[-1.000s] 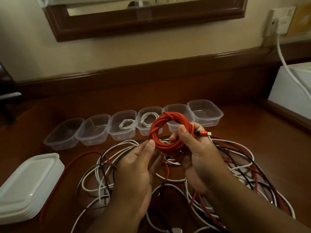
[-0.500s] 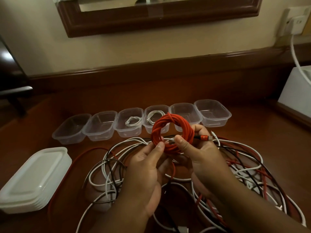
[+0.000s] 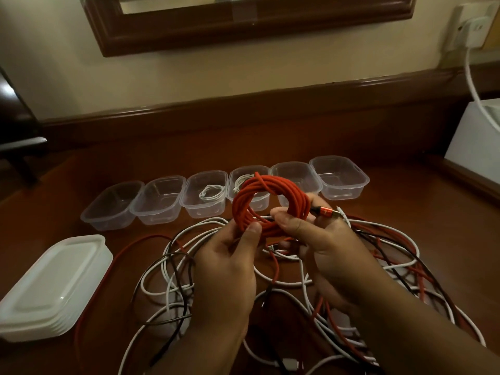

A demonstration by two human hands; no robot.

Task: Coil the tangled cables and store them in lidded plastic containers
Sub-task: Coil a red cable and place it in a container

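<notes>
- Above the tangle of loose cables (image 3: 297, 280) on the table (image 3: 81, 171), both hands hold a red coil (image 3: 270, 201) upright, its ring facing the camera.
- Left hand (image 3: 227, 266) grips the lower left of the coil, thumb pressed on the front of the strands and the other fingers curled behind.
- Right hand (image 3: 319, 239) grips the lower right of the coil, fingers clamped round the bundle; its thumb lies across the strands near the middle.
- An orange connector (image 3: 323, 211) on the coil's end sticks out to the right past the right hand.
- Compared with half a second ago, the coil sits slightly higher and further right against the row of containers (image 3: 224, 193), now overlapping the fourth and fifth; the right thumb has slid further in toward the left thumb.
- Six clear containers stand in a row behind the hands, open; the third and fourth each hold a small white cable (image 3: 212, 193). The view shows the others only partly, the fifth mostly behind the coil.
- A stack of white lids (image 3: 51, 285) lies at the left of the table, well apart from the hands, as it did before.
- A white box (image 3: 476, 142) stands at the right edge, with a white cord (image 3: 472, 77) running up to a wall socket (image 3: 470, 25).
- A dark wooden frame (image 3: 243, 31) hangs on the wall above.
</notes>
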